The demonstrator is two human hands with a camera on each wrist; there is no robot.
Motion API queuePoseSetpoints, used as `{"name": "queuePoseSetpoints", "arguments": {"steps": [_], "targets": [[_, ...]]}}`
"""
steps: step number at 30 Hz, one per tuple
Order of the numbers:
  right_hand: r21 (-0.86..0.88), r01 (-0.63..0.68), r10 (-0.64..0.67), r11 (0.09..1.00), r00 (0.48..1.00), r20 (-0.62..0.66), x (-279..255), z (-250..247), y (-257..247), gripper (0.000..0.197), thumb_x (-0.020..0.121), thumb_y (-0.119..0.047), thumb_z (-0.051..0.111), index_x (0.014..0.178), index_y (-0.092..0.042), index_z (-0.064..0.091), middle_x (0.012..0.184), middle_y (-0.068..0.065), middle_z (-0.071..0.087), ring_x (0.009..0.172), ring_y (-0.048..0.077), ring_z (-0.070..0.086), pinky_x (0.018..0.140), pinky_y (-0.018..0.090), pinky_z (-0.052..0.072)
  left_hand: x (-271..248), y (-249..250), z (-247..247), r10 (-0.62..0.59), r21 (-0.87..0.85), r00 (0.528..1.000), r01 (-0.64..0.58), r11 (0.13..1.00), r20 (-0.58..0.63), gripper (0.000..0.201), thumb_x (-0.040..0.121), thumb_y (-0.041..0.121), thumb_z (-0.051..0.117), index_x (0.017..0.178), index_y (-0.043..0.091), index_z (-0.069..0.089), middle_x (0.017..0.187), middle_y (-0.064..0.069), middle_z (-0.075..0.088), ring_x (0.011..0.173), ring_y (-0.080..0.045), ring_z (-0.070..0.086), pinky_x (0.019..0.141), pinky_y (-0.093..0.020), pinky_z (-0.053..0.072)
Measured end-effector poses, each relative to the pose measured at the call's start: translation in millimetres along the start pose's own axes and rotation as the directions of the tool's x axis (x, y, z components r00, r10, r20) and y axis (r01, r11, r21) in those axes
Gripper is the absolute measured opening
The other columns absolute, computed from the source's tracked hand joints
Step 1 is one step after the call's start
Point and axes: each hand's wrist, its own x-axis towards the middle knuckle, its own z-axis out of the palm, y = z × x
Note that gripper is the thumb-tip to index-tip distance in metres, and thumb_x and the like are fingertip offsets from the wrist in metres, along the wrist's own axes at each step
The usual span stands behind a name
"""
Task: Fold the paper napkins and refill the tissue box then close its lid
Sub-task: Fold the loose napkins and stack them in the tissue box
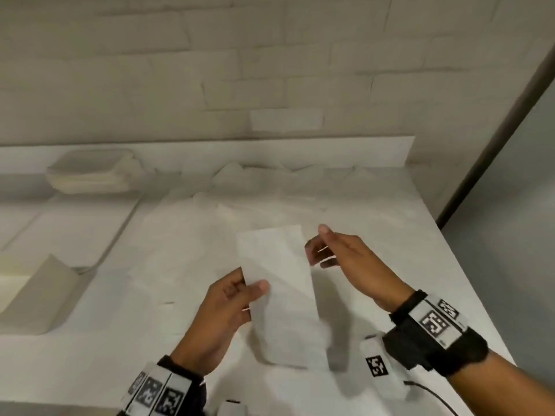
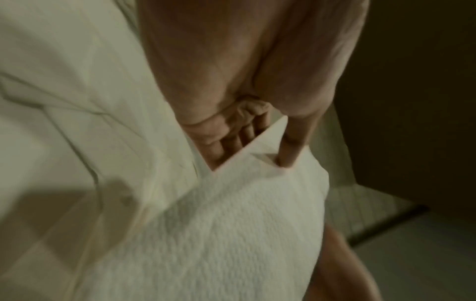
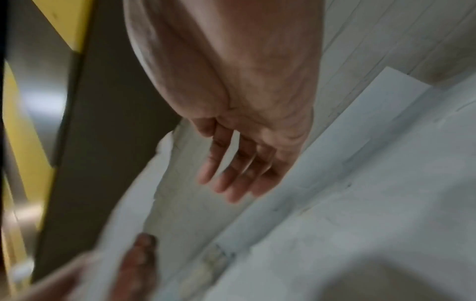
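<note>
Folding step: your left hand (image 1: 231, 298) pinches the napkin (image 1: 279, 283), held above the table (image 1: 390, 223). Your right hand (image 1: 336, 250) hangs loose-fingered beside its far edge, holding nothing. Next, probably take that edge and align the corners.

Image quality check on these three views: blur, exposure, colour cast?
Head view: white napkin barely separates from the white table, its lower end motion-smeared. Left wrist view: napkin weave sharp near the left hand, the rest soft with a warm cast, right side dark. Right wrist view: blurred throughout, cooler cast; right hand open, fingers soft.
</note>
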Motion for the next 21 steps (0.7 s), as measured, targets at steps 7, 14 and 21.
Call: {"name": "queuePoseSetpoints", "arguments": {"steps": [7, 14, 21], "targets": [[-0.854, 0.3, 0.091, 0.425, 0.925, 0.37, 47.6, -21.4, 70.9, 0.068, 0.094, -0.027, 0.059, 0.152, -0.035, 0.024, 0.149, -0.008, 0.031, 0.127, 0.018, 0.034, 0.101, 0.032, 0.034, -4.0, -7.3, -46.7, -0.09, -0.099, 0.919, 0.056, 0.994, -0.383, 0.02, 0.103, 0.011, 0.048, 0.106, 0.003, 0.065, 0.096, -0.014, 0.077, 0.079, -0.019, 0.074, 0.068, -0.031, 0.055], [-0.9, 0.282, 0.032, 0.333, 0.95, 0.31, 62.3, -23.7, 45.2, 0.024, 0.082, -0.039, 0.066, 0.104, -0.034, 0.057, 0.092, -0.013, 0.042, 0.095, 0.013, 0.033, 0.077, 0.031, 0.021, 2.0, -10.0, -54.1, 0.015, 0.038, 0.922, -0.001, 0.999, -0.388, 0.033, 0.102, 0.003, 0.047, 0.124, 0.022, 0.064, 0.112, -0.009, 0.076, 0.1, -0.029, 0.072, 0.08, -0.041, 0.055], [-0.005, 0.067, -0.065, 0.998, 0.975, 0.214, 32.1, -26.7, -30.8, 0.023, 0.083, -0.03, 0.077, 0.104, -0.024, 0.071, 0.1, -0.012, 0.074, 0.093, 0.004, 0.069, 0.08, 0.015, 0.051, 28.6, 3.4, -30.7, 0.096, -0.056, 0.972, -0.11, 0.992, -0.215, 0.04, 0.101, -0.001, 0.044, 0.13, 0.02, 0.062, 0.121, -0.004, 0.074, 0.109, -0.021, 0.072, 0.087, -0.035, 0.06]]}}
